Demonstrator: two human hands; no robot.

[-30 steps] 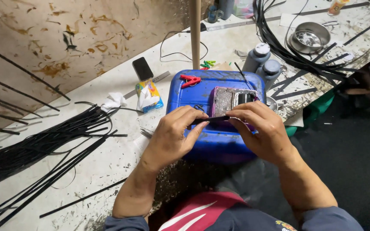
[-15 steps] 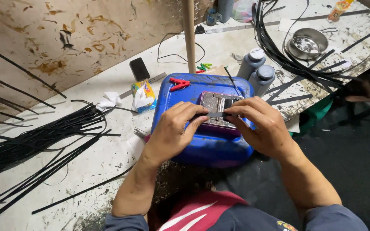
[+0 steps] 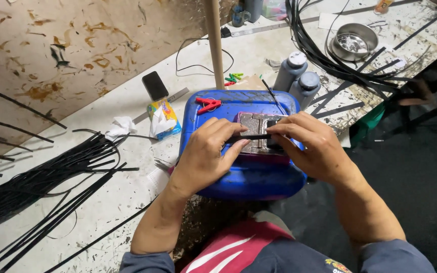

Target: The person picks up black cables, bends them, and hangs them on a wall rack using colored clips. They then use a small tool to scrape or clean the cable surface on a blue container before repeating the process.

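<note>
Both hands pinch a short black strip over a metal block atop blue jerrycan, frame centre. Left hand fingers curled tight on strip's left end; right hand on right end. Forearms enter from 6 o'clock. Steel bowl at 1 o'clock, contents unclear. Yellow-blue packet at 10 o'clock; two grey bottles at 12.

Stained plywood wall, paint-spattered white floor

I see my left hand and right hand pinching a black strip between them, over a metal block on a blue jerrycan.
</note>
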